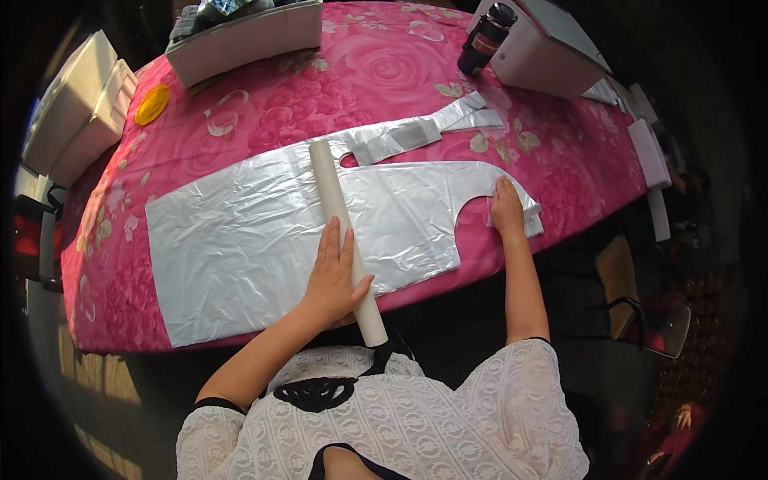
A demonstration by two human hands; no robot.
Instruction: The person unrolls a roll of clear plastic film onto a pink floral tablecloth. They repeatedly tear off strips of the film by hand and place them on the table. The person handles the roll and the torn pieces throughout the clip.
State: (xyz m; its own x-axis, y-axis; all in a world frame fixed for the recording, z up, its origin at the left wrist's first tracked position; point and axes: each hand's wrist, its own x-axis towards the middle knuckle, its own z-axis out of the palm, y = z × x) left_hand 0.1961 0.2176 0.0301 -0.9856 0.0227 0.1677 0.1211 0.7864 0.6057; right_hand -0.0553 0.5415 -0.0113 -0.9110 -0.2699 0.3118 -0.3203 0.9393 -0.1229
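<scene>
A shiny silver-white plastic sheet cut like an apron (232,248) lies flat on the table, creased, with a curved cut-out and strap-like ends toward the right. Across its middle rests a long off-white tube (330,184), its near end jutting past the table edge toward my body. My left hand (332,276) lies on the tube with fingers stretched out and the thumb apart. At the sheet's right end, beside the cut-out, my right hand (506,210) has its fingers drawn together on the plastic; the fingertips are partly hidden.
A pink flowered tablecloth (392,68) covers the table. Around its far side stand a white box with packets (248,44), a dark flask (486,40) and another white box (544,52). A yellow round object (152,104) lies at left, near white boxes (80,112). A chair (620,288) stands right.
</scene>
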